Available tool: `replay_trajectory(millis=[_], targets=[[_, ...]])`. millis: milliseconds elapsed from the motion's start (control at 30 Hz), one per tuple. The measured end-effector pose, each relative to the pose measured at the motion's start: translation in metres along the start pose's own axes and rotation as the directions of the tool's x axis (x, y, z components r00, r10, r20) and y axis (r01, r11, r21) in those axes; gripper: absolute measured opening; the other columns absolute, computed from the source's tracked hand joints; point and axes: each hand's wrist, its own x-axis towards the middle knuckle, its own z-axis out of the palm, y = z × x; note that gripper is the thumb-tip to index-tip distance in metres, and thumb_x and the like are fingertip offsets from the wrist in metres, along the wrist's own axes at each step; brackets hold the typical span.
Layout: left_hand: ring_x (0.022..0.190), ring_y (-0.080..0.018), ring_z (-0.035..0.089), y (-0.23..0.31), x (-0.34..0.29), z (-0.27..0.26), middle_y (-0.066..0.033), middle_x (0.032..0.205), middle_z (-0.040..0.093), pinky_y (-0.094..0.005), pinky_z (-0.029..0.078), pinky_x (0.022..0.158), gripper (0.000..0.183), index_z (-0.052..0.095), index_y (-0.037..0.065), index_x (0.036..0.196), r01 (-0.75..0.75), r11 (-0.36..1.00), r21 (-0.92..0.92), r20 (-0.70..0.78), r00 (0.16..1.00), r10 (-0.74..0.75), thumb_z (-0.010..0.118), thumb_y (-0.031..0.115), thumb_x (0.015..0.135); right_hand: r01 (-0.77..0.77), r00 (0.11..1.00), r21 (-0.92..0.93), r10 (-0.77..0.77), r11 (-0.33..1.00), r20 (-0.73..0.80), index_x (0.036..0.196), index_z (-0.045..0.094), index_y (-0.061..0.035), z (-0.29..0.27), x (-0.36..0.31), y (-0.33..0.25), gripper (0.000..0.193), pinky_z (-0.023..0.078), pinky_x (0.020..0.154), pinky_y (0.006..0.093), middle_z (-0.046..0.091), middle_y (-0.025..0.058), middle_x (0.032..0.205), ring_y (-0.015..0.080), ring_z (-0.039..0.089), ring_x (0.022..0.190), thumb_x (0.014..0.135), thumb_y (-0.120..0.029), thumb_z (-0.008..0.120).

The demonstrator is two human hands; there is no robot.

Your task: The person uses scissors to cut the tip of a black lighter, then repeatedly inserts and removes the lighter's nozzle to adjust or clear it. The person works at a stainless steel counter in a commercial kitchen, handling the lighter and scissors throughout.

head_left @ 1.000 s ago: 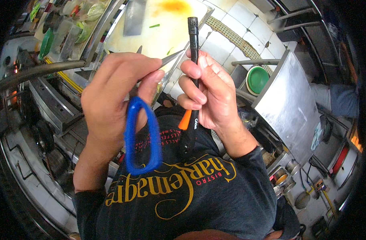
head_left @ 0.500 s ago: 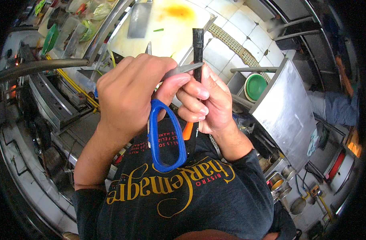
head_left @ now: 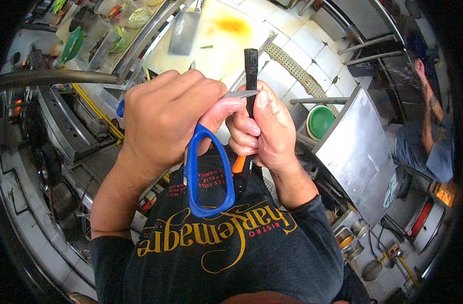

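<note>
My left hand (head_left: 165,114) is closed around a pair of scissors (head_left: 192,175) with blue handles. The scissors are spread wide: one loop hangs below the fist and a bit of blue shows at its left. One blade points right, its edge against a black stick-like thing (head_left: 251,66); the other blade's tip rises behind the knuckles. My right hand (head_left: 274,124) grips that black thing upright, the thumb close to the blade tip. An orange piece (head_left: 239,164) sticks out below my right fingers; whether it belongs to the black thing I cannot tell.
Beyond my hands lies a pale cutting board (head_left: 221,43) with a cleaver (head_left: 185,35) on it. Tubs of vegetables (head_left: 121,40) stand far left, by a stove (head_left: 72,124). At right are a steel table (head_left: 358,152), a green bowl (head_left: 320,121) and another person (head_left: 424,147).
The blade at the black thing now lies flatter, and the black thing sits slightly lower in view. At the right, the other person's raised arm has come into view.
</note>
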Motion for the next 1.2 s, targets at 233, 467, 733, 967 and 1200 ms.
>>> replay_trajectory(millis=[233,467,733,967,1200], targets=[[0.058,-0.0279,0.057,0.005,-0.003,-0.003,-0.0084,0.068,0.058,-0.0372,0.043,0.053,0.020,0.066,0.006,0.081,-0.016,1.000,-0.020,-0.045,0.999,0.016,0.072,0.025,0.083,0.034,0.990,-0.026,-0.030,0.999,0.140,0.109,0.045,-0.0123,-0.003,-0.002,0.003,0.022,0.024,0.043,0.0208,0.037,-0.0037,0.066,0.0045,0.029,0.049,0.106,-0.034,0.048],[0.059,-0.0303,0.058,0.010,-0.004,-0.012,-0.0110,0.068,0.059,-0.0379,0.045,0.055,0.020,0.066,0.003,0.081,-0.027,0.998,-0.062,-0.010,1.000,0.026,0.074,0.022,0.083,0.126,0.981,-0.195,-0.093,0.973,0.168,0.113,0.044,-0.0078,-0.001,-0.004,0.005,0.035,0.019,0.041,0.0240,0.032,-0.0022,0.062,0.0057,0.024,0.045,0.103,-0.041,0.052],[0.061,-0.0299,0.060,0.011,-0.010,-0.016,-0.0104,0.069,0.059,-0.0376,0.046,0.055,0.024,0.065,0.004,0.082,-0.008,0.994,-0.109,0.003,1.000,0.009,0.071,0.028,0.085,0.125,0.978,-0.214,-0.083,0.969,0.193,0.110,0.045,-0.0060,0.002,-0.005,0.006,0.036,0.019,0.040,0.0242,0.033,-0.0016,0.062,0.0057,0.024,0.044,0.103,-0.041,0.052],[0.060,-0.0297,0.059,0.014,-0.013,-0.021,-0.0099,0.069,0.058,-0.0379,0.045,0.054,0.025,0.065,0.005,0.082,-0.032,0.999,-0.040,-0.021,0.999,0.031,0.070,0.030,0.086,0.137,0.971,-0.194,-0.093,0.971,0.220,0.110,0.048,-0.0083,0.005,-0.006,0.008,0.025,0.025,0.044,0.0215,0.041,-0.0043,0.065,0.0036,0.032,0.049,0.105,-0.033,0.052],[0.060,-0.0302,0.057,0.012,-0.019,-0.016,-0.0094,0.071,0.057,-0.0395,0.044,0.054,0.027,0.062,0.006,0.081,-0.016,0.990,0.140,-0.050,0.998,0.024,0.070,0.031,0.087,0.194,0.981,-0.467,-0.159,0.863,0.113,0.102,0.051,-0.0036,0.005,-0.002,0.015,0.036,0.024,0.041,0.0232,0.039,-0.0012,0.061,0.0054,0.029,0.044,0.105,-0.039,0.047]])
